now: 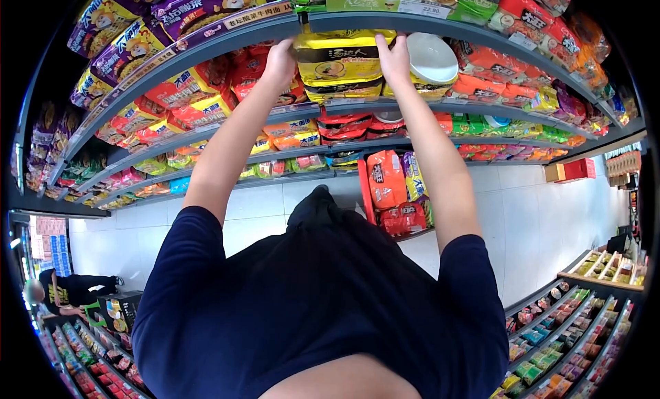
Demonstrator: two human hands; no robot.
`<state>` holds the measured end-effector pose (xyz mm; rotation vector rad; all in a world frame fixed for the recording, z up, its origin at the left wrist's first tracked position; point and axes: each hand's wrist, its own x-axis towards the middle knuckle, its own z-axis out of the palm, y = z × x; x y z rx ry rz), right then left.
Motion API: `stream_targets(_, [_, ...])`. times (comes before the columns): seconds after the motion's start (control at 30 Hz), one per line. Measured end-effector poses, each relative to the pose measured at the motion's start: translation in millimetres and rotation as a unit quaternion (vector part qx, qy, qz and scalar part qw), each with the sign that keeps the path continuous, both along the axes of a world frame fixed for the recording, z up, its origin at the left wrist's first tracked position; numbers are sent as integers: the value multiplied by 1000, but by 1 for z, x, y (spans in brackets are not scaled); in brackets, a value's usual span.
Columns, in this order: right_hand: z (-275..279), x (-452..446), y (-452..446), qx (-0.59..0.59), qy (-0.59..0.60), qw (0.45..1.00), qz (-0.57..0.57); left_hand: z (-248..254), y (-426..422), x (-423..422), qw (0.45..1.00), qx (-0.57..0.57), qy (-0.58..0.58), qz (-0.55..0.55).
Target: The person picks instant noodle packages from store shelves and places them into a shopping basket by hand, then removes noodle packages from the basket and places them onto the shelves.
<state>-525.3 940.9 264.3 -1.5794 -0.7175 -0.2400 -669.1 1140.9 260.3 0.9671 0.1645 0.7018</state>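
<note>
A yellow and black instant noodle multipack (340,61) sits at the front of an upper shelf, on top of more yellow packs. My left hand (280,63) grips its left side, with the fingers partly hidden behind the edge. On the opposite side my right hand (393,59) is closed on the pack's upper right, thumb toward the front. Just right of that hand, a white bowl (432,57) rests on yellow packaging. Red noodle packs (251,72) lie left of my left hand.
Purple noodle packs (199,10) fill the top shelf at left. Below my right arm stands a red container (366,193) of noodle packs, on the tiled floor (488,213). A red box (579,169) is farther right. Another person (72,289) is at far left.
</note>
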Motion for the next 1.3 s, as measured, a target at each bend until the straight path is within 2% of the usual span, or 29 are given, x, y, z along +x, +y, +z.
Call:
stream_targets(0.07, [10,13,1,-119,38,992,-24,6,-1,-6,998,43,27,-43])
stream_targets(0.13, [24,25,1,-243,81,966,-31,14,-4,-4,989,96,107,21])
stream_targets(0.17, [24,32,3,-260,95,960,-33,14,0,4,979,130,138,70])
stream_targets(0.2, [18,44,10,-258,77,961,-54,14,5,10,965,162,170,118])
stream_targets(0.27, [2,65,22,-256,43,961,-96,12,18,19,949,182,215,142])
stream_targets(0.37, [17,52,24,-218,75,966,-119,14,25,28,926,214,260,169])
stream_targets(0.5, [27,41,22,-174,118,970,-125,21,18,30,920,191,293,177])
stream_targets(0.6, [27,50,9,-293,85,951,-53,26,11,26,927,141,305,168])
stream_targets(0.63, [22,52,5,-314,87,943,-64,30,9,24,931,124,304,162])
stream_targets(0.7, [2,34,-15,-131,77,988,-39,31,4,15,941,95,293,142])
stream_targets(0.73, [-6,21,-27,-37,69,996,-29,36,-2,9,953,79,266,118])
stream_targets(0.8, [-46,-5,-53,132,54,990,4,10,25,15,978,53,181,89])
stream_targets(0.83, [-71,-18,-71,117,117,986,9,-8,43,12,946,226,195,129])
stream_targets(0.9, [-144,-42,-113,89,243,966,-20,-13,46,12,917,287,235,148])
stream_targets(0.93, [-190,-54,-132,79,305,948,-51,3,35,6,935,180,274,137])
stream_targets(0.97, [-238,-66,-155,-19,233,965,-123,2,42,-7,826,446,320,128])
stream_targets(1.0, [-286,-80,-183,-122,159,962,-188,-1,43,-17,651,676,327,109])
stream_targets(1.03, [-332,-93,-212,-186,185,939,-222,4,15,-18,855,445,243,104])
stream_targets(1.07, [-366,-110,-239,-247,213,912,-251,8,-11,-23,971,167,146,91])
stream_targets(1.13, [-394,-142,-271,-334,297,837,-315,-20,-29,-46,965,186,139,120])
stream_targets(1.17, [-383,-157,-279,-315,342,824,-324,-33,-45,-62,955,199,183,122])
stream_targets(1.2, [-396,-163,-289,-315,387,821,-276,-47,-65,-79,942,213,226,125])
stream_targets(1.27, [-403,-164,-294,-355,524,760,-147,-93,-84,-116,912,245,323,68])
stream_targets(1.3, [-399,-167,-289,-313,576,743,-135,-134,-85,-136,887,230,394,78])
